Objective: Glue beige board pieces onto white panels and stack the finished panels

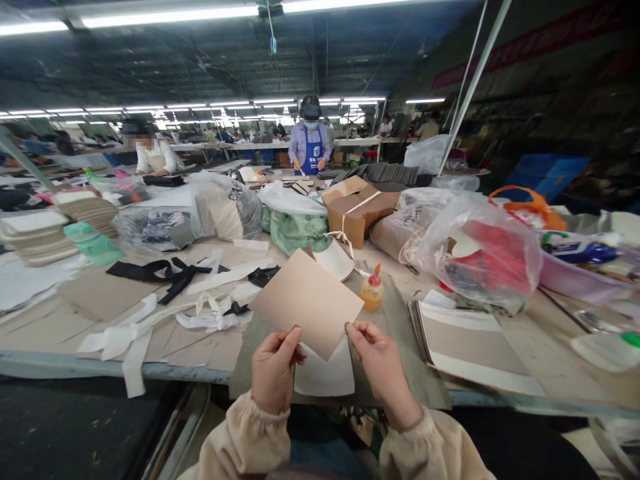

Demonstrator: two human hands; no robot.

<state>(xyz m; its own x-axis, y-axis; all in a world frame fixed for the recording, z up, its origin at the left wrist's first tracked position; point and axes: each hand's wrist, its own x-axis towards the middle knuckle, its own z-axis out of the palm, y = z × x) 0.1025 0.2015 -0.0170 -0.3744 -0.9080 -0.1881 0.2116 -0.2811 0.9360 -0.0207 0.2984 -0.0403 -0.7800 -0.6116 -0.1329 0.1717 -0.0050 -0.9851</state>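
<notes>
A tan cardboard sheet [307,297] is held up, tilted cornerwise, between my two hands. My left hand [275,367] pinches its lower left edge between thumb and fingers. At the right corner, my right hand [377,357] grips it the same way. Beneath the raised sheet, a white sheet [327,373] lies on a grey-green mat [400,340] at the table's front edge. Just beyond my right hand stands a small yellow bottle [371,291] with a red and orange top. Behind the raised sheet, a curved white piece [335,260] shows in part.
Right of the mat lies a stack of tan and white sheets [470,340]. White strips [130,333] and black strips [175,277] are scattered on the left. Plastic bags [480,247], a green bundle [300,230] and a cardboard box [360,207] crowd the back. A co-worker in a blue apron [313,150] stands across.
</notes>
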